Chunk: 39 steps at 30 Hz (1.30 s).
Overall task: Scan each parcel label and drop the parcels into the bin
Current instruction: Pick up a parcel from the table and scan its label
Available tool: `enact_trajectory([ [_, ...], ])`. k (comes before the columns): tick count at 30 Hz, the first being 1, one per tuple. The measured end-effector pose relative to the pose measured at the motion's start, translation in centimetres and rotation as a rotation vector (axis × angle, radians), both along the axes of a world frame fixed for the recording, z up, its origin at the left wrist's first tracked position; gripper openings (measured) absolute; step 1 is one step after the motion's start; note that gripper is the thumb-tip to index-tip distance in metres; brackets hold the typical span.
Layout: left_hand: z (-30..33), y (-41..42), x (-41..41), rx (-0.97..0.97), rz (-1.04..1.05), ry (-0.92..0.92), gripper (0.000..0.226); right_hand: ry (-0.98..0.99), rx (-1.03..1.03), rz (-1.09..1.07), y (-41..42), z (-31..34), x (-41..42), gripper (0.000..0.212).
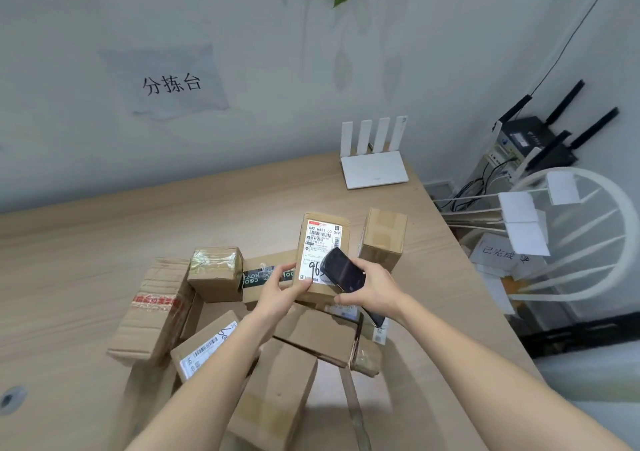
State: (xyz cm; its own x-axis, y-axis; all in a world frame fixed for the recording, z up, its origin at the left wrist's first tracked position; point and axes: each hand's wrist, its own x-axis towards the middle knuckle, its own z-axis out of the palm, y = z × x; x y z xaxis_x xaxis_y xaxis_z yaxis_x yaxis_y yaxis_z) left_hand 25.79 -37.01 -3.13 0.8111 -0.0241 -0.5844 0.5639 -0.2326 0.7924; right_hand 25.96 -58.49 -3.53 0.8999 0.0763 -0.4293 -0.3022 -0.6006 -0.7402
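My left hand [281, 293] grips the near left corner of a small cardboard parcel [323, 232] whose white label faces up, with "96" handwritten on it. My right hand [372, 293] holds a black handheld scanner [343, 272], its head lying over the lower right part of that label. Around and under the held parcel lies a pile of several brown parcels [214, 274] on the wooden table [86, 243]. One of them, near my left forearm, shows a barcode label [204, 352]. A white wire bin [585, 236] stands off the table's right side.
A white router [374, 170] sits at the table's far right corner. Black routers and cables [533, 142] are stacked on the floor by the wall. A paper sign [169, 83] hangs on the wall. White cards and paper lie in the bin.
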Motion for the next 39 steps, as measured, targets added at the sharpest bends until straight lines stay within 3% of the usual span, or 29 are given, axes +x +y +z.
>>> enact_trajectory([
  [3,2.2,0.3,-1.5,0.002,0.012,-0.037,0.040,-0.036,0.013,0.027,-0.1,2.4,-1.0,0.105],
  [7,5.6,1.2,-4.3,0.015,0.015,-0.122,0.062,-0.093,-0.014,0.076,0.4,6.4,-2.9,0.081],
  [12,9.5,3.7,-8.8,0.017,0.064,-0.178,0.077,-0.175,-0.055,0.180,3.1,11.7,-6.3,0.079],
  [18,15.4,10.2,-15.4,-0.007,0.123,-0.261,0.079,-0.261,-0.079,0.334,9.8,18.2,-11.4,0.081],
  [23,19.2,15.9,-21.1,0.048,0.241,-0.377,0.068,-0.415,-0.259,0.406,15.7,23.7,-15.4,0.082],
  [28,22.8,23.8,-28.5,0.147,0.387,-0.475,0.085,-0.603,-0.448,0.450,22.2,30.5,-21.3,0.072],
  [39,30.2,35.0,-45.2,0.233,0.666,-0.632,0.060,-0.864,-0.501,0.552,32.0,40.1,-31.8,0.078],
])
